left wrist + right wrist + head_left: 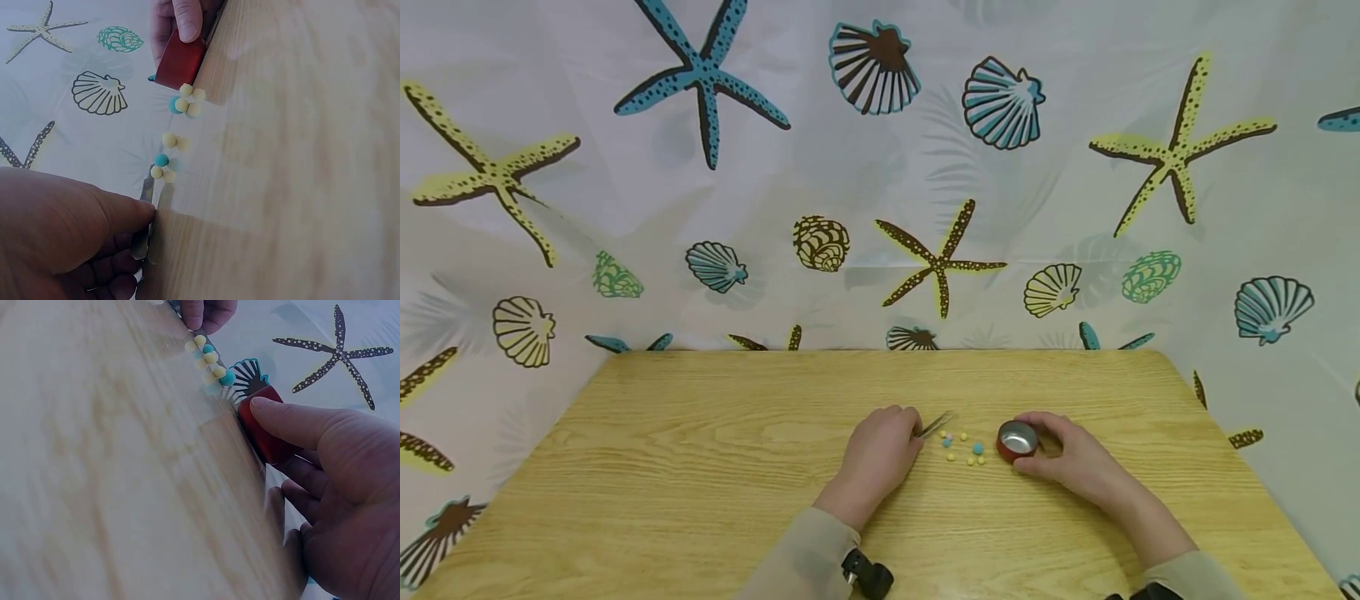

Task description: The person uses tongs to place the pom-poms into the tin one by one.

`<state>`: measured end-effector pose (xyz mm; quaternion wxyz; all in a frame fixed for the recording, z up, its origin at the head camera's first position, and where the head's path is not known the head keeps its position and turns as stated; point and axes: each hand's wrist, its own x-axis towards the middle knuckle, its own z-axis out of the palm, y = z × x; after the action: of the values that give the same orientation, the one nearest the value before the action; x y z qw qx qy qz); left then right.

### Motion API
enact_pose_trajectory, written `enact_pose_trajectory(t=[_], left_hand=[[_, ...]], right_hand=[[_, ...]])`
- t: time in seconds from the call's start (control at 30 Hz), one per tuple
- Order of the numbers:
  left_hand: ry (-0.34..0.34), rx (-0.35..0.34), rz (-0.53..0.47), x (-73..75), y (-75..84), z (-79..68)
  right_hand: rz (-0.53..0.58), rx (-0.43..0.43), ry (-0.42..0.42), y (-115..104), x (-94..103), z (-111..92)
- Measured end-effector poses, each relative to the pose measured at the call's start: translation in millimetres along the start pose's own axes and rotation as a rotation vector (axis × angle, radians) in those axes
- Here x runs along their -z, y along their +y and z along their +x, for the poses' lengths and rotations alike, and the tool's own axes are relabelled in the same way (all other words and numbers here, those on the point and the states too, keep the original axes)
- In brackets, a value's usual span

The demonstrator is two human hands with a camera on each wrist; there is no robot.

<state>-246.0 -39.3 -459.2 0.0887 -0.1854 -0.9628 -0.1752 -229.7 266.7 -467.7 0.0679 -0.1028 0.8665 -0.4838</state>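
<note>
My left hand (878, 457) pinches a pair of metal tweezers (934, 425), whose tips point toward several small round beads on the table. The left wrist view shows the thumb pressed along the tweezers (147, 187), the tips right beside a pale yellow bead (157, 172) and a blue bead (162, 160). My right hand (1078, 462) grips a small round red tin (1009, 452) by its right side, thumb and fingers spread around it. The tin stands upright with its silver inside facing up. Between both hands lie the yellow and blue beads, the larger blue bead (977, 448) nearer the tin.
A wood-grain table (685, 450) carries everything. Behind it and along its sides hangs a pale cloth (760, 192) printed with starfish and shells. A black strap device (868, 575) sits at the left sleeve.
</note>
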Motion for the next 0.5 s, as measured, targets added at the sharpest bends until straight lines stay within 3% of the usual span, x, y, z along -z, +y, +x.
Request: enact_pose_trajectory(t=[0.5], left_hand=[[0.063, 0.013, 0.047, 6.4, 0.8, -3.5]], right_hand=[[0.007, -0.025, 0.004, 1.2, 0.7, 0.6]])
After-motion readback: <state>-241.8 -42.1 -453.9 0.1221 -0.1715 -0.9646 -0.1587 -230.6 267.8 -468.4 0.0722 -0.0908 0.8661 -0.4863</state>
